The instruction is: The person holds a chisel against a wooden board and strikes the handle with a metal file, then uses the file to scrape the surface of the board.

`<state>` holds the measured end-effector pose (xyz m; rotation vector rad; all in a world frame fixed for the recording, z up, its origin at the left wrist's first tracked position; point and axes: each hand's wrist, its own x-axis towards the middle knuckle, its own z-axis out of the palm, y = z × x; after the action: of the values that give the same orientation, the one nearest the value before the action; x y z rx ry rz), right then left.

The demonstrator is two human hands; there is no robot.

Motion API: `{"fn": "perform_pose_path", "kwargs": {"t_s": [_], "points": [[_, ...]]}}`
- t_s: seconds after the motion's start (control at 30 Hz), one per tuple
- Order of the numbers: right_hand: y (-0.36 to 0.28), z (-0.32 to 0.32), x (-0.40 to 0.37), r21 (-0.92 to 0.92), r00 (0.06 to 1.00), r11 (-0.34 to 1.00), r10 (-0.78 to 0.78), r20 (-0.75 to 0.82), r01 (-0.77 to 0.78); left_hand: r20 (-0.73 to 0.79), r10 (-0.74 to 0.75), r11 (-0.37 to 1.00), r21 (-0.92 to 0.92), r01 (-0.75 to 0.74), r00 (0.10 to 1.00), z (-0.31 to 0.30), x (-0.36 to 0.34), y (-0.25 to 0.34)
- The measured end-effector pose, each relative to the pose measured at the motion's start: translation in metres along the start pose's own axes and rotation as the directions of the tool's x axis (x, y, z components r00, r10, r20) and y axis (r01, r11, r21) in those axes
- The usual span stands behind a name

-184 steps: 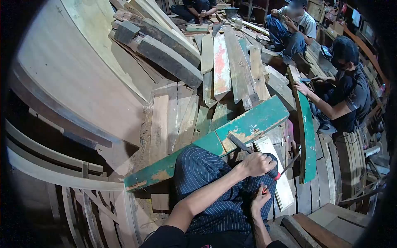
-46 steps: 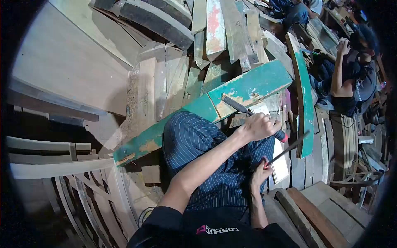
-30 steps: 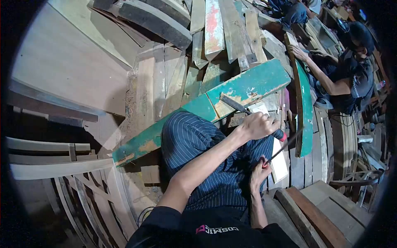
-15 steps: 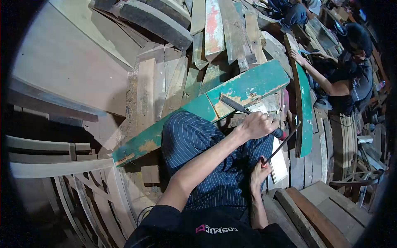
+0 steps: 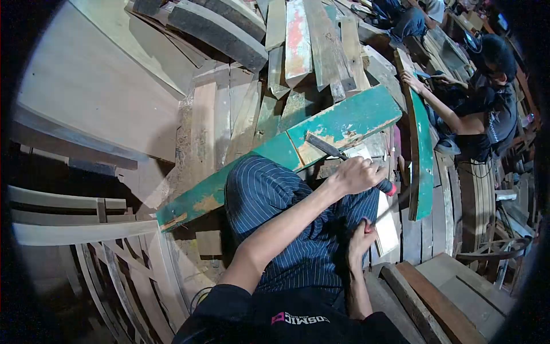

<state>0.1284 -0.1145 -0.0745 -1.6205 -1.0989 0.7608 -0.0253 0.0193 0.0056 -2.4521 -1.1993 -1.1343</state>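
Note:
My left hand (image 5: 360,175) is closed round the handle of a chisel (image 5: 325,145); the red and black handle end sticks out on its right. The flat blade lies over a scraped, bare wood patch of a green painted board (image 5: 258,150). This board runs diagonally past my bent knee and has a dark line across it. Lower right, beside my thigh, my right hand (image 5: 361,236) is closed on the red handle of a thin rod-like tool (image 5: 395,207). Its shaft is blurred and points up and right, near the chisel's handle end.
A co-worker (image 5: 492,103) at the upper right holds a second green board (image 5: 421,155). Old planks (image 5: 298,46) are stacked ahead. A large pale panel (image 5: 97,86) stands at the left above a slatted wooden frame (image 5: 86,234). Timber pieces (image 5: 435,298) lie lower right.
The thin tool in my right hand has swung slightly down and now looks blurred. My left hand and the chisel have hardly moved.

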Motion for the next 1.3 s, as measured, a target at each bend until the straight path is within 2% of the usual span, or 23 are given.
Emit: {"fn": "perform_pose_path", "kwargs": {"t_s": [0.03, 0.13, 0.17, 0.2, 0.27, 0.33, 0.4, 0.43, 0.53, 0.57, 0.67, 0.7, 0.8, 0.83, 0.87, 0.93, 1.0, 1.03, 1.13, 1.17, 1.2, 1.27, 1.3], "points": [[0.003, -0.01, 0.001, -0.204, 0.989, 0.974, -0.07, 0.133, 0.096, -0.018, 0.003, 1.0, -0.003, -0.003, 1.0, 0.0, 0.0, 0.0], [-0.016, -0.004, -0.005, 0.079, 0.977, 0.976, 0.207, -0.054, -0.203, -0.001, 0.004, 1.0, -0.002, -0.004, 1.0, 0.002, 0.001, 0.001], [-0.004, -0.004, -0.003, 0.297, 0.965, 0.928, 0.254, -0.067, -0.223, 0.018, -0.001, 1.0, 0.002, 0.001, 1.0, 0.003, -0.001, 0.001], [-0.006, -0.003, -0.003, 0.274, 0.963, 0.935, 0.255, -0.086, -0.223, 0.037, -0.005, 1.0, 0.007, 0.005, 0.999, 0.001, -0.001, 0.0], [-0.007, -0.003, -0.003, 0.09, 0.975, 0.972, 0.222, -0.029, -0.219, 0.023, -0.012, 1.0, -0.018, 0.012, 1.0, 0.001, 0.0, 0.0], [-0.003, -0.013, -0.001, -0.149, 0.993, 0.989, 0.027, 0.116, -0.01, -0.011, 0.008, 0.999, -0.032, -0.008, 1.0, 0.004, -0.001, 0.0], [-0.002, -0.01, 0.0, -0.097, 0.989, 0.985, -0.145, 0.014, 0.146, -0.005, 0.0, 0.999, -0.036, 0.0, 1.0, 0.004, 0.0, -0.001], [-0.026, 0.0, -0.007, 0.161, 0.972, 0.969, 0.205, -0.112, -0.185, 0.021, -0.016, 0.999, -0.031, 0.016, 1.0, 0.003, -0.002, 0.001], [-0.021, -0.003, -0.004, 0.151, 0.954, 0.943, 0.3, -0.012, -0.295, 0.025, -0.012, 1.0, -0.02, 0.012, 1.0, 0.002, -0.001, 0.0], [0.004, -0.015, 0.001, -0.127, 0.985, 0.99, 0.081, 0.152, -0.062, 0.02, -0.004, 1.0, -0.019, 0.004, 1.0, 0.003, -0.001, -0.001], [0.04, -0.022, 0.011, -0.094, 0.996, 0.992, -0.087, 0.026, 0.089, -0.009, 0.001, 0.999, -0.032, -0.001, 1.0, 0.002, 0.001, -0.001], [-0.012, -0.011, 0.002, 0.14, 0.95, 0.944, 0.308, -0.049, -0.299, 0.001, -0.007, 0.999, -0.032, 0.007, 1.0, 0.001, 0.0, 0.0], [0.007, -0.005, -0.001, 0.142, 0.936, 0.936, 0.337, -0.105, -0.321, -0.007, -0.015, 1.0, -0.02, 0.015, 1.0, 0.002, -0.001, 0.0], [0.009, -0.015, 0.001, -0.057, 0.979, 0.978, 0.203, 0.027, -0.201, -0.01, -0.011, 1.0, -0.017, 0.011, 1.0, 0.004, -0.001, -0.001], [0.011, -0.025, 0.002, -0.234, 0.979, 0.971, 0.091, 0.183, -0.046, -0.011, -0.007, 1.0, -0.015, 0.006, 1.0, 0.006, -0.001, 0.0], [-0.008, -0.012, -0.002, 0.121, 0.955, 0.947, 0.295, 0.039, -0.298, 0.005, -0.01, 1.0, -0.003, 0.01, 1.0, 0.003, 0.0, 0.0], [-0.034, -0.001, -0.006, 0.445, 0.914, 0.818, 0.406, 0.003, -0.365, 0.008, -0.013, 1.0, 0.006, 0.013, 1.0, 0.0, 0.0, 0.0], [-0.031, -0.002, -0.006, 0.453, 0.917, 0.809, 0.396, 0.049, -0.373, 0.003, -0.023, 0.999, -0.023, 0.023, 1.0, -0.001, 0.0, 0.0], [-0.011, -0.015, -0.005, 0.012, 0.962, 0.975, 0.216, 0.165, -0.221, 0.0, -0.027, 0.999, -0.038, 0.027, 1.0, 0.003, -0.001, 0.001], [-0.011, -0.018, -0.005, 0.042, 0.967, 0.975, 0.208, 0.148, -0.216, -0.009, 0.01, 0.999, -0.051, -0.01, 1.0, 0.008, -0.002, -0.003], [-0.006, -0.012, -0.005, 0.157, 0.972, 0.96, 0.227, 0.055, -0.232, -0.01, -0.005, 0.995, -0.097, 0.004, 1.0, 0.003, 0.0, -0.002], [-0.021, -0.005, -0.005, 0.41, 0.932, 0.848, 0.362, 0.019, -0.337, -0.016, -0.014, 0.996, -0.085, 0.013, 1.0, -0.002, 0.002, -0.001], [-0.028, -0.005, -0.006, 0.41, 0.924, 0.837, 0.379, 0.044, -0.363, -0.019, -0.014, 0.998, -0.065, 0.013, 1.0, 0.001, 0.001, -0.001]]}}
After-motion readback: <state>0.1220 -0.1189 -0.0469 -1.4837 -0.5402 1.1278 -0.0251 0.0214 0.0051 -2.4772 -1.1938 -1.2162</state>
